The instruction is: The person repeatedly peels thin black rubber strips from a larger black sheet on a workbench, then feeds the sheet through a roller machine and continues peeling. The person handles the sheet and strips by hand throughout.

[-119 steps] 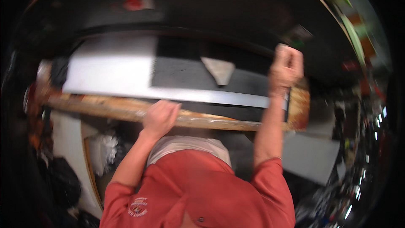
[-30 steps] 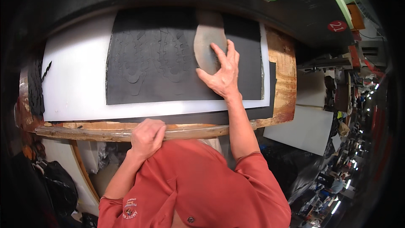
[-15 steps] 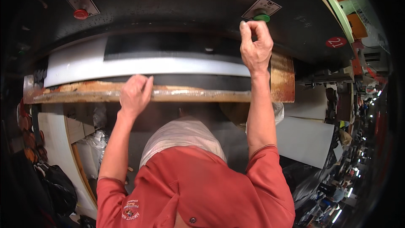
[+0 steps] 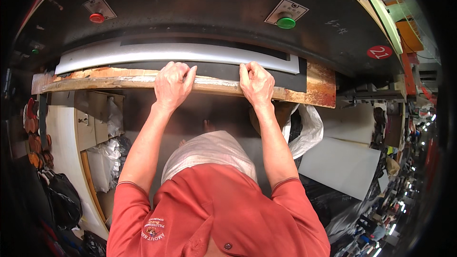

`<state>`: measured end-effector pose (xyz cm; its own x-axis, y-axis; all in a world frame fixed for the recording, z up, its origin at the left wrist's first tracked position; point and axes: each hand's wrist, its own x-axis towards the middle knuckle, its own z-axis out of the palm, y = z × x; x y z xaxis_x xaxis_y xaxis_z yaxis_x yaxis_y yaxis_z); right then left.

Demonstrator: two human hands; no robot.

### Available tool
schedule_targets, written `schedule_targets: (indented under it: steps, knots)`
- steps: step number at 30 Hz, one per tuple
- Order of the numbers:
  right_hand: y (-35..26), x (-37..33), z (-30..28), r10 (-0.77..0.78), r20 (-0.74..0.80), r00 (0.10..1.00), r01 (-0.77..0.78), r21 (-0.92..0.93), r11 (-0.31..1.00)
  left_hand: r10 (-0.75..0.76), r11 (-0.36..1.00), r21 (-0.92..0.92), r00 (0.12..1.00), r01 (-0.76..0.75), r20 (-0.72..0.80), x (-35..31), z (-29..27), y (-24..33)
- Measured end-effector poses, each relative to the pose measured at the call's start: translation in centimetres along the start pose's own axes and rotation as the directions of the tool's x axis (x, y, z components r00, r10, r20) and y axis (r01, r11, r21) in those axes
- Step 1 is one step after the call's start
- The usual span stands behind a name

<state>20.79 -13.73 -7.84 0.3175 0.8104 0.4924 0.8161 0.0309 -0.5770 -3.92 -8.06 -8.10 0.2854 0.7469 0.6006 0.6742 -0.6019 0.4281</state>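
My left hand [image 4: 172,83] is closed at the front edge of a wooden board [image 4: 128,84], its fingertips near a black sheet [image 4: 216,70] that lies on the board. To its right, my right hand [image 4: 257,83] is closed too, at the same edge, with the fingertips over the black sheet. What the fingers hold, if anything, is hidden. Just beyond both hands a long white plate [image 4: 143,57] rests on the sheet, with a black strip [image 4: 209,47] behind it.
A black machine front rises beyond the board, bearing a red button [image 4: 97,18] at left and a green button [image 4: 286,23] at right. Below right are a pale panel [image 4: 340,166] and a white bag [image 4: 312,131]. A cabinet [image 4: 88,119] stands at lower left.
My right hand has come down from the green button to the board's front edge. My left hand has shifted right along that edge, so the two hands are now level.
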Motion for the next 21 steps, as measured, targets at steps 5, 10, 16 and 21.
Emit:
schedule_targets:
  steps: [5,10,16,21]
  knots:
    - [0.2,-0.3,-0.2,0.002,0.030,1.000,-0.003,0.029,1.000,0.020,1.000,0.008,1.000,-0.020,0.002,-0.4,-0.1,-0.5]
    - [-0.1,0.0,-0.9,0.092,0.131,0.987,-0.096,0.027,0.995,0.020,1.000,-0.020,1.000,-0.020,-0.003,-0.5,0.0,-0.1]
    - [0.1,-0.4,-1.5,0.223,0.198,0.954,-0.240,0.066,0.968,0.035,0.999,-0.012,0.998,-0.034,0.048,-0.6,-0.4,0.1]
    - [0.2,0.5,-2.5,0.489,0.334,0.806,-0.568,0.205,0.797,-0.006,0.993,-0.119,0.989,0.024,0.149,-0.5,-1.2,0.6]
